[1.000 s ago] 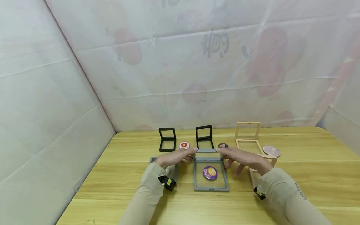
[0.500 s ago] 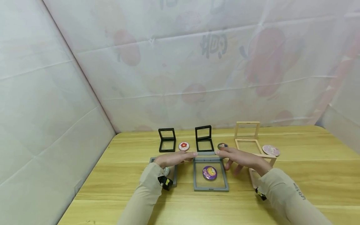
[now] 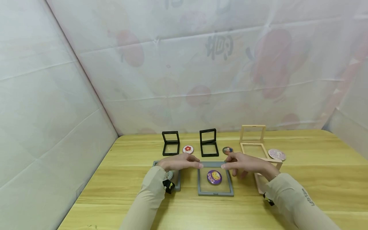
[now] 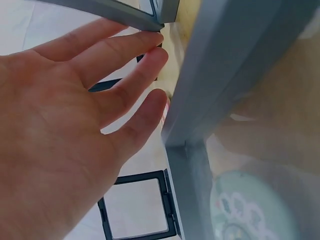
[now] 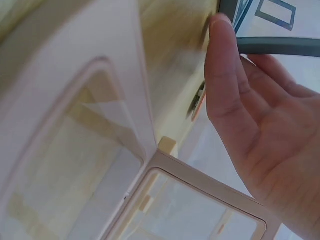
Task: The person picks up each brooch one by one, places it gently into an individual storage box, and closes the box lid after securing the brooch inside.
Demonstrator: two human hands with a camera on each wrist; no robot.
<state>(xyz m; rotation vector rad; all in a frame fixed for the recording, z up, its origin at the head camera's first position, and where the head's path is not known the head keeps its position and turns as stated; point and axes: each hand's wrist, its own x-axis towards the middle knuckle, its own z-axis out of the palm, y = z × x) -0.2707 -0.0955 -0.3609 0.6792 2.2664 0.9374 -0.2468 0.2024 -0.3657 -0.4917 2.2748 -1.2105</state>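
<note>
A grey hinged display frame [image 3: 215,193] lies at the table's middle, a purple round badge [image 3: 214,177] on the clear film of its lower half. Its lid, seen nearly edge-on in the head view, stands above the far edge. My left hand [image 3: 181,162] pinches the lid's left corner between thumb and index finger; the other fingers are spread in the left wrist view. At the right corner, my right hand [image 3: 245,163] pinches the lid likewise. In the right wrist view, the lid's grey bar [image 5: 280,46] crosses behind the fingers.
Another grey frame [image 3: 179,185] with a pale badge [image 4: 250,210] lies under my left wrist. A pinkish frame [image 3: 260,184] stands by my right wrist. Behind are two black frames [image 3: 171,143] [image 3: 209,143], a beige frame [image 3: 253,142], a flower badge [image 3: 188,149] and a lilac badge [image 3: 277,154].
The grey lid has tilted from upright toward me, its top edge coming nearer and lower. Both hands have moved with it, the thumbs now lower in the head view.
</note>
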